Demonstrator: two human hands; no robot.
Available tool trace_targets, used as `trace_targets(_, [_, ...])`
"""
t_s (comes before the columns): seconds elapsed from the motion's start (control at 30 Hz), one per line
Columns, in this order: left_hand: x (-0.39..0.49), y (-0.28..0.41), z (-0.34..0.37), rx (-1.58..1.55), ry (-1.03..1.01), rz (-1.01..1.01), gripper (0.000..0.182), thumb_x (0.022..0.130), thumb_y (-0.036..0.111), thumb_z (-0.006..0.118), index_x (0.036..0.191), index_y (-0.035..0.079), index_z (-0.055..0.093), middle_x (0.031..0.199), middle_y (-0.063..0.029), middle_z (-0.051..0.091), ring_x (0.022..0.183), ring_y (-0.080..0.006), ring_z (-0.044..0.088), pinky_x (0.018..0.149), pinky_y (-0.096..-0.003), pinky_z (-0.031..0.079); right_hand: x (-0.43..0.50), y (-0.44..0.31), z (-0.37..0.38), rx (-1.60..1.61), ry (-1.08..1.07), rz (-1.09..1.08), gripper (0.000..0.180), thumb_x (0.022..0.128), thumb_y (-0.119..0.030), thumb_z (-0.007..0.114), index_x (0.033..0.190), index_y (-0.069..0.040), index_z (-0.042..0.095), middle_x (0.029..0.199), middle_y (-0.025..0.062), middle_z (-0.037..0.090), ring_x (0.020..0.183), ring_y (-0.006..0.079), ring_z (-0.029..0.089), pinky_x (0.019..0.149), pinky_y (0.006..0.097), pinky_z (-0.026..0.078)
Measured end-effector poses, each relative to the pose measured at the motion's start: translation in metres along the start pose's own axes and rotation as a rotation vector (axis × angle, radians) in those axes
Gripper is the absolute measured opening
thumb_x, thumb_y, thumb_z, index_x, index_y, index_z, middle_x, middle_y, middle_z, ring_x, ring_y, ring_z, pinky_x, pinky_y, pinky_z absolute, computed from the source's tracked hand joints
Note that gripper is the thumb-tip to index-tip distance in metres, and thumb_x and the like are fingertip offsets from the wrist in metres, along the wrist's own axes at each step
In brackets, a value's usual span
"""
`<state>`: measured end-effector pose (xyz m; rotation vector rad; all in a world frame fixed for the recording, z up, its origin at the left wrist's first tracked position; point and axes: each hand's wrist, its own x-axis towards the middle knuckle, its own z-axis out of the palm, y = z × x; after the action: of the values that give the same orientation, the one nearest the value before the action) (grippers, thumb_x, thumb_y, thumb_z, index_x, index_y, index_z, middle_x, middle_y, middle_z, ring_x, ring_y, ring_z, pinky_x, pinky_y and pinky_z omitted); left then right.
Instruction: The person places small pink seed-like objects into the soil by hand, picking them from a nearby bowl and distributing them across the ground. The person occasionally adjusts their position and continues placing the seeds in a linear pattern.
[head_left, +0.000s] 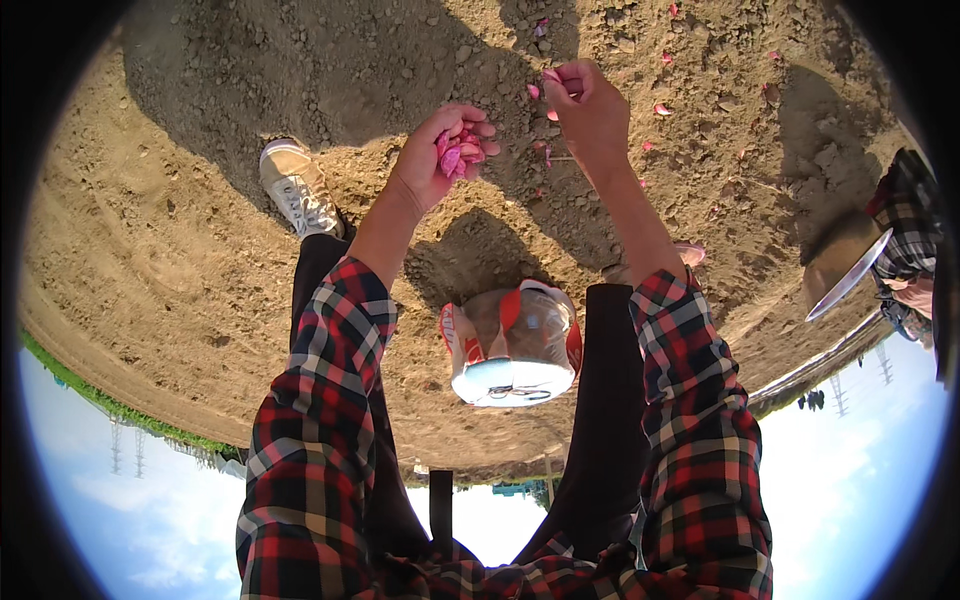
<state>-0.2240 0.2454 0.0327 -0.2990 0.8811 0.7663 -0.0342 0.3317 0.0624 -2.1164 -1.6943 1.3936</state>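
Observation:
My left hand (421, 166) is cupped palm up over the soil and holds a small heap of pink-skinned garlic cloves (459, 154). To its right, my right hand (596, 112) pinches one pink clove (552, 76) between thumb and fingertips, low over the ground. Just beside those fingertips a loose clove (533, 91) lies on the dry, crumbly soil (375, 67). Another clove (553, 115) shows just below the right hand.
Several cloves, such as one (661, 109), are scattered at the right. Between my legs is a pale container (517, 330) with red-orange strips. My shoe (300, 191) stands at left. Another person's plaid sleeve (907, 244) and a round, thin-rimmed vessel (844, 270) appear at far right.

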Motion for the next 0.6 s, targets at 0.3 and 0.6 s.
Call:
trace_targets(0.3, [-0.013,0.006,-0.028,0.022,0.002,0.028,0.029,0.091,0.032,0.050,0.103,0.007,0.058,0.094,-0.0094,0.064,0.085,-0.0233,0.066,0.051,-0.0292,0.051,0.100,0.032,0.049,-0.482,0.144,-0.393,0.010,0.083,-0.011,0.052,0.086,-0.002,0.052,0.078,0.0206,0.057,0.077,0.0375,0.056,0.068,0.0464,0.046])
trace_targets(0.6, [-0.015,0.015,-0.015,-0.008,-0.029,0.018,0.038,0.095,0.036,0.041,0.107,0.005,0.058,0.097,-0.0100,0.065,0.084,-0.0227,0.065,0.050,-0.0287,0.049,0.006,-0.027,0.014,-0.183,-0.072,-0.268,0.026,0.088,-0.026,0.058,0.103,-0.004,0.057,0.095,0.0142,0.062,0.074,0.0276,0.065,0.064,0.0400,0.052])
